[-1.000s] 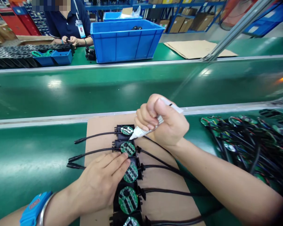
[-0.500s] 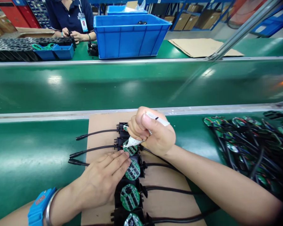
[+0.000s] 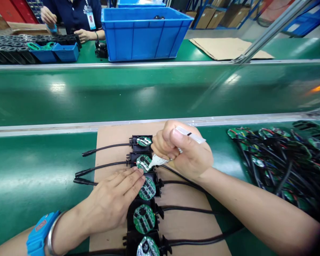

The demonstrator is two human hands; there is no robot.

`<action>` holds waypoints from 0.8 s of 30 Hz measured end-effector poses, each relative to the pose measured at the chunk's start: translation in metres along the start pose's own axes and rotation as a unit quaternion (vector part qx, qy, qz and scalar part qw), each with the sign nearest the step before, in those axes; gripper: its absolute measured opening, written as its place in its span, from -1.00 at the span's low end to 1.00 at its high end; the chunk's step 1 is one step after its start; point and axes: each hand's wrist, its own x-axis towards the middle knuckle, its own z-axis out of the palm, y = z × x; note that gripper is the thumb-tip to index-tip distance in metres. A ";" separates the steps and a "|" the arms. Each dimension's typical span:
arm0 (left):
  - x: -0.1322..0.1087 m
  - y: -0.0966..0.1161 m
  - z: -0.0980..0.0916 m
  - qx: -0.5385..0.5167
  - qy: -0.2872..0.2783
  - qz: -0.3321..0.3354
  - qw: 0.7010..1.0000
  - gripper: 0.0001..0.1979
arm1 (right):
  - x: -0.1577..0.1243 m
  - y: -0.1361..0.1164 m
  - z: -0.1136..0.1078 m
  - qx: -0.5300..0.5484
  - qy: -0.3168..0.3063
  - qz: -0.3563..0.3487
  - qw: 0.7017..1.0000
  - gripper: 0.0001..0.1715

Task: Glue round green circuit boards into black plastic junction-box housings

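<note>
A column of several black housings with round green circuit boards (image 3: 144, 218) and black cables lies on a brown cardboard sheet (image 3: 112, 142). My right hand (image 3: 185, 151) is closed round a white squeeze tube (image 3: 162, 160), whose nozzle touches the second board from the top (image 3: 143, 162). My left hand (image 3: 114, 202) lies flat with fingers stretched out, fingertips resting on the third housing (image 3: 148, 188) just below the nozzle. A blue wristband (image 3: 40, 231) is on my left wrist.
A tangled heap of green boards with wires (image 3: 280, 160) lies at the right. Beyond a metal rail runs a green conveyor belt (image 3: 149, 96). Across it stand a large blue bin (image 3: 145, 32), small blue trays (image 3: 54, 53), black parts, cardboard (image 3: 229, 48), and a seated person (image 3: 77, 17).
My right hand brought the tube nozzle down from the top board to the second board. The left hand stayed on the third housing. The person across lifted one hand.
</note>
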 end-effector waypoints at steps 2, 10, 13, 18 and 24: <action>0.000 0.000 0.000 -0.002 0.001 0.000 1.000 -0.47 | 0.002 0.001 0.000 -0.002 0.002 -0.003 1.000 -0.60; 0.000 -0.002 0.001 -0.002 -0.012 0.001 1.000 -0.46 | 0.009 0.012 0.000 -0.004 -0.002 -0.037 0.999 -0.60; 0.001 -0.001 -0.004 -0.003 -0.009 -0.002 1.000 -0.47 | 0.006 0.005 -0.003 -0.029 -0.009 -0.039 0.999 -0.60; -0.007 0.020 -0.023 -0.008 -0.014 0.008 1.000 -0.49 | -0.010 -0.019 0.007 -0.011 -0.007 -0.017 1.000 -0.60; -0.021 0.040 -0.023 -0.007 -0.055 0.004 0.998 -0.49 | -0.027 -0.005 0.030 0.045 -0.049 0.035 0.997 -0.60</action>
